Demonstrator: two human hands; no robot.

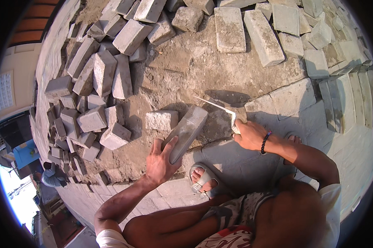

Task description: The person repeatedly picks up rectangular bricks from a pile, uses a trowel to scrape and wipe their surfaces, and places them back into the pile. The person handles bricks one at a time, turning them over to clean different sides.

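My left hand [161,159] is closed around the lower end of a grey paving block [189,131], which it holds tilted above the sandy ground. In my right hand [250,134] is a trowel [216,105], gripped by its handle, with the thin blade seen edge-on and pointing left over the dirt. A rough-faced block [161,120] lies on the sand just left of the held one. Below the trowel, a dirt-covered block [221,120] sits beside the laid paving [273,153], partly in shadow.
A heap of loose blocks [104,74] spreads across the left. More blocks [230,31] lie along the far side of the bare sand [186,66]. Stacked blocks [345,101] stand at the right. My sandalled foot [204,178] rests on the paving; another person [53,174] is at far left.
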